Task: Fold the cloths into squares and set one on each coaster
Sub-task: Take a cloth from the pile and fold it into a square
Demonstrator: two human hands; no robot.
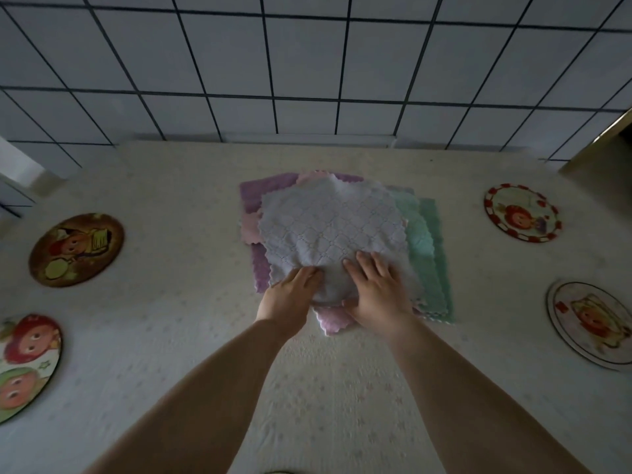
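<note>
A stack of cloths lies in the middle of the table, with a white quilted cloth [328,227] on top. Under it show a purple cloth [263,189], a pink cloth [333,321] and green cloths [427,248]. My left hand [290,295] rests on the white cloth's near edge, its fingers laid on the fabric. My right hand [376,292] lies flat on the same edge with fingers spread. Round coasters lie around the stack: a brown coaster [77,249] and a red-and-green coaster [25,366] at the left, a red-rimmed coaster [521,212] and a pale coaster [590,325] at the right.
The table [178,319] wears a pale patterned covering. A tiled wall [307,63] rises behind its far edge. A white object [17,172] stands at the far left, and a dark frame [602,145] at the far right.
</note>
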